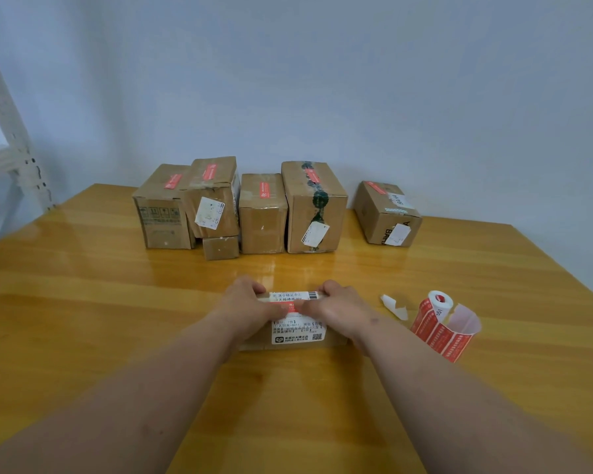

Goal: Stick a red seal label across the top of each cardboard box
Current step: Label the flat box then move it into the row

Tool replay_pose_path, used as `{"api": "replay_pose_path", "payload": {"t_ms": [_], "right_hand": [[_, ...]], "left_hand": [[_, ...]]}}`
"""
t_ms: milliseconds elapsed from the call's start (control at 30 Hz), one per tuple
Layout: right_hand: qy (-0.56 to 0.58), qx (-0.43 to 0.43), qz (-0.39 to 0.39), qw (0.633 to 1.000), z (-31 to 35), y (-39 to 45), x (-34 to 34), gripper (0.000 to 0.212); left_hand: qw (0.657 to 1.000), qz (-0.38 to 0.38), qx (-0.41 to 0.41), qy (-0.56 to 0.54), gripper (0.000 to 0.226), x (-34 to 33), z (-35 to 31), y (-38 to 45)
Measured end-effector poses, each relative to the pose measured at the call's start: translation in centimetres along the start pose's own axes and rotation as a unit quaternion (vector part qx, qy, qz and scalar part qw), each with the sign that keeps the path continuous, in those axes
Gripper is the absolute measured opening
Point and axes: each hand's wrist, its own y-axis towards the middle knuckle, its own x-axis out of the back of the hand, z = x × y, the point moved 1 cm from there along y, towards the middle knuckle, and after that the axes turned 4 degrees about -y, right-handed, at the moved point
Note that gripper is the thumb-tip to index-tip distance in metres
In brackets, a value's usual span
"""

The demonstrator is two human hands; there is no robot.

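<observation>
A small cardboard box (298, 331) with a white shipping label lies on the table in front of me. A red seal label (290, 306) runs across its top, mostly hidden under my fingers. My left hand (245, 307) grips the box's left end, thumb on the label. My right hand (339, 311) holds the right end, fingers pressing on the label. A roll of red seal labels (439, 323) lies to the right, its strip uncurled.
Several cardboard boxes (262, 213) with red seals on top stand in a row against the back wall; a small one (220, 247) sits under another. A peeled white backing scrap (396, 306) lies by the roll. A metal shelf frame (11, 145) stands at left.
</observation>
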Motion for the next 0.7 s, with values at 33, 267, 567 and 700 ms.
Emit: {"api": "replay_pose_path", "payload": {"t_ms": [33,267,567,700], "right_hand": [[0.002,0.001,0.01,1.0,0.0,-0.2,0.3,0.074],[0.036,-0.004,0.038,0.999,0.4,-1.1,0.8,0.056],[-0.041,0.064,0.123,0.99,0.7,-3.0,3.2,0.077],[-0.17,0.121,0.12,0.971,0.7,-3.8,3.5,0.093]], "left_hand": [[1.0,0.005,0.006,-0.008,0.041,0.1,0.0,0.0],[1.0,0.005,-0.007,-0.009,0.037,0.1,0.0,-0.1],[0.99,0.044,0.05,-0.124,0.022,2.0,-0.2,-0.7],[0.994,0.025,0.027,-0.106,0.029,1.9,-0.3,-0.6]]}}
